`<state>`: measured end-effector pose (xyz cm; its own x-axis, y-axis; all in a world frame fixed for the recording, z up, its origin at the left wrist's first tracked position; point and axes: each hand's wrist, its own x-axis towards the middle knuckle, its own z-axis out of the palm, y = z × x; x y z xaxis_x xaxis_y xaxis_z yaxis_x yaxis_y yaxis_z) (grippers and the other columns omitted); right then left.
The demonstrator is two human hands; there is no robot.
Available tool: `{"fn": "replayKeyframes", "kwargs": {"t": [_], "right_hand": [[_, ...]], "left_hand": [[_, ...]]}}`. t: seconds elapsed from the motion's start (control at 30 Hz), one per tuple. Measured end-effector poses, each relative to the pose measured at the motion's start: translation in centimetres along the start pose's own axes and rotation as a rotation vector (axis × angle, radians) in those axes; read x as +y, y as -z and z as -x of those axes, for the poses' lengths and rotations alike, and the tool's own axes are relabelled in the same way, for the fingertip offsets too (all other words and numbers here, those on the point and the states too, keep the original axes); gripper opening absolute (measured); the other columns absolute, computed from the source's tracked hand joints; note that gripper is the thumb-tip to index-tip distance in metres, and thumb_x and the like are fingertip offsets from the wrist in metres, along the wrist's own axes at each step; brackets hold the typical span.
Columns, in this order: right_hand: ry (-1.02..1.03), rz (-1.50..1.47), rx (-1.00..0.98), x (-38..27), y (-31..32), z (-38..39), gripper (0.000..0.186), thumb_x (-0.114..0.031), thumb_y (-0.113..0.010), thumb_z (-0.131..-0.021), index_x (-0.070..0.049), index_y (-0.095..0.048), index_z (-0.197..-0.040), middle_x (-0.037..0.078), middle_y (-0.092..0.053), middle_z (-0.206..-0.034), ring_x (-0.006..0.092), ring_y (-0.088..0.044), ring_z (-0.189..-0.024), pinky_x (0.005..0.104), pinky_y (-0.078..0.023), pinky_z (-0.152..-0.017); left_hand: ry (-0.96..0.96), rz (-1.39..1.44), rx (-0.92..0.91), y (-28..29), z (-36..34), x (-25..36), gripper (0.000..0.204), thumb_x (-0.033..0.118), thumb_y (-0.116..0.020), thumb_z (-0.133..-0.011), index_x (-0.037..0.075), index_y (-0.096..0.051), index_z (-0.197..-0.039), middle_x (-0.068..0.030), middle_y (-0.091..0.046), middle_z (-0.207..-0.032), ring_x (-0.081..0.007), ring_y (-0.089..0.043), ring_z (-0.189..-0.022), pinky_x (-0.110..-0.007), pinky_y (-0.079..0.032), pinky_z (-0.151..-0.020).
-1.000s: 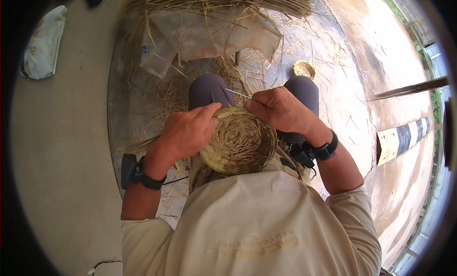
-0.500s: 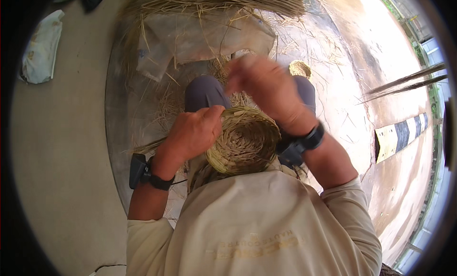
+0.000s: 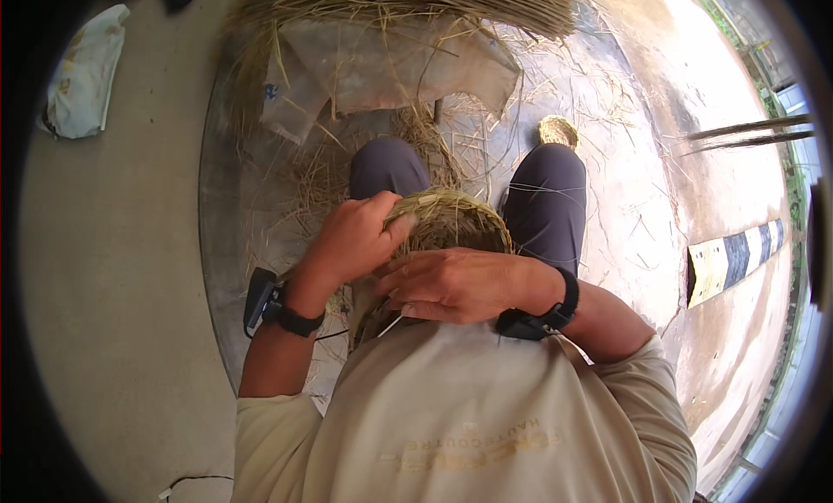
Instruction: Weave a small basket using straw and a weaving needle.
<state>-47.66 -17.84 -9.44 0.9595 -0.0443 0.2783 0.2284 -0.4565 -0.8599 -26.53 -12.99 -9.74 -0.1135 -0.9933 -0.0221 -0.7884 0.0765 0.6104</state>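
My left hand (image 3: 356,238) is closed on the far left rim of a woven straw basket (image 3: 455,212), which rests in my lap between my grey-clad knees. My right hand (image 3: 447,286) lies across the near side of the basket with curved fingers, holding a thin pale needle-like piece (image 3: 389,329) that points down toward my shirt. The basket's bottom and near part are hidden behind that hand. A black band with a dark device is strapped on each wrist.
A long straw bundle (image 3: 416,4) and a plastic sheet (image 3: 382,69) lie beyond my knees, among scattered straw. A small woven basket (image 3: 558,132) sits past my right knee. A white bag (image 3: 87,74) lies left; a striped board (image 3: 736,258) and dark bristly strands (image 3: 746,134) are right.
My right hand has swept from above the basket's far side down across its near side, with the thin piece. The basket looks more tilted; my left hand stays at its rim.
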Motion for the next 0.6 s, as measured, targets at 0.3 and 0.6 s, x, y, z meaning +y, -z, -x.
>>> {"fn": "replayKeyframes", "kwargs": {"t": [0.3, 0.6], "right_hand": [[-0.760, 0.504, 0.572, -4.4, 12.6, 16.9, 0.016, -0.003, -0.058, -0.097, 0.006, -0.068, -0.107, 0.024, -0.070, -0.099, 0.0347, -0.069, -0.084, 0.0407, -0.055, -0.077], [-1.442, 0.856, 0.944, -7.3, 21.0, 47.2, 0.052, -0.041, -0.047, -0.109, 0.004, -0.066, -0.129, 0.018, -0.070, -0.099, 0.0271, -0.064, -0.089, 0.0392, -0.049, -0.087]], "left_hand": [[0.131, -0.020, 0.268, 0.0, 1.0, -4.2, 0.023, 0.026, -0.066, -0.099, 0.003, -0.064, -0.099, -0.0257, -0.068, -0.078, -0.0495, -0.067, -0.076, -0.055, -0.052, -0.064], [0.407, -0.294, 0.537, 9.6, 4.3, -10.8, 0.029, 0.030, -0.059, -0.101, 0.002, -0.063, -0.100, -0.0285, -0.070, -0.092, -0.0521, -0.066, -0.090, -0.058, -0.051, -0.074]]}}
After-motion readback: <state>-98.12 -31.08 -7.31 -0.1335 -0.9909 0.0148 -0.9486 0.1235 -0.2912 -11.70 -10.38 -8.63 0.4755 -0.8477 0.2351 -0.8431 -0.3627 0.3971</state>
